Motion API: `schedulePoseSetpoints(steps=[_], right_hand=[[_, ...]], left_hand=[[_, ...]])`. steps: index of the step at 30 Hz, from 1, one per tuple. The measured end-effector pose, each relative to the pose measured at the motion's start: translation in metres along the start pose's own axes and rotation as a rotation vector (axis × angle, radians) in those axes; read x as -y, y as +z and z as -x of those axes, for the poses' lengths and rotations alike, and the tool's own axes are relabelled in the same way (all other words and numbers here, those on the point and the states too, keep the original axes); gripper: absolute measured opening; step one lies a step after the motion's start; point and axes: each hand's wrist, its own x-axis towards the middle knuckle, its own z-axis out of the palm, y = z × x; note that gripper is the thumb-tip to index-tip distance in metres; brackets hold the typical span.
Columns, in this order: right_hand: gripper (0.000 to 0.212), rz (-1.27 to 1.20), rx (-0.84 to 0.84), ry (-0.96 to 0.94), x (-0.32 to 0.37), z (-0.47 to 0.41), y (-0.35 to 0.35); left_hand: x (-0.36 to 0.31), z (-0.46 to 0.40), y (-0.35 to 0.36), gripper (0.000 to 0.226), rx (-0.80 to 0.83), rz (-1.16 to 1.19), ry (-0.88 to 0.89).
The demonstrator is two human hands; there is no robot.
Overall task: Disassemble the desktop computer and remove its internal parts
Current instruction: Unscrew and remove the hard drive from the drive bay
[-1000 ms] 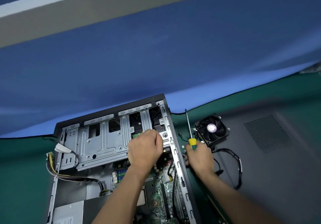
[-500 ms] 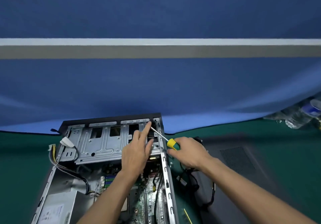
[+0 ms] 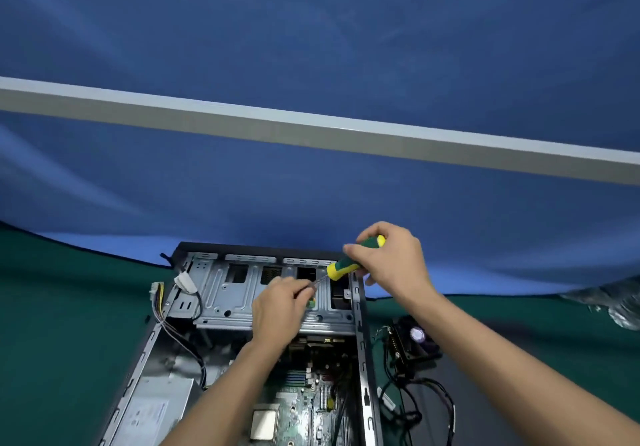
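Note:
The open desktop case point(image 3: 364, 341) lies flat on the green mat, with its silver drive cage point(image 3: 228, 293) at the far end and the green motherboard point(image 3: 311, 397) nearer me. My right hand point(image 3: 391, 258) grips the green-and-yellow screwdriver point(image 3: 346, 265) by its handle, above the cage's right end. The shaft slants down-left to my left hand point(image 3: 280, 307), which rests on the cage and pinches the shaft near its tip. The tip itself is hidden behind my left fingers.
A removed black cooler fan point(image 3: 414, 340) with loose black cables point(image 3: 415, 407) lies right of the case, on the dark side panel. The power supply point(image 3: 152, 411) sits at the case's near left, with yellow-and-black wires point(image 3: 162, 310) over the left wall. A blue cloth hangs behind.
My right hand rose and swung the screwdriver so its handle is up and its tip points down-left onto the cage. My left hand closed its fingers around the shaft near the tip.

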Motion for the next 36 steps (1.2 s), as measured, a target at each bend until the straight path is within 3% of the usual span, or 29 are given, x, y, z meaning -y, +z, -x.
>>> schedulePoseSetpoints(steps=[3, 6, 12, 36], right_hand=[[0.018, 0.257, -0.065, -0.154, 0.009, -0.004, 0.012], [0.017, 0.305, -0.095, -0.222, 0.015, -0.012, 0.021], [0.016, 0.300, -0.093, -0.289, 0.016, -0.025, 0.034], [0.011, 0.440, 0.008, -0.272, 0.020, -0.038, 0.051]], left_hand=[[0.010, -0.006, 0.004, 0.030, 0.108, 0.051, -0.031], [0.031, -0.008, 0.007, 0.047, 0.100, 0.001, -0.104], [0.045, -0.012, 0.014, 0.032, 0.055, 0.060, -0.136], [0.053, -0.012, 0.023, 0.030, 0.074, 0.007, -0.094]])
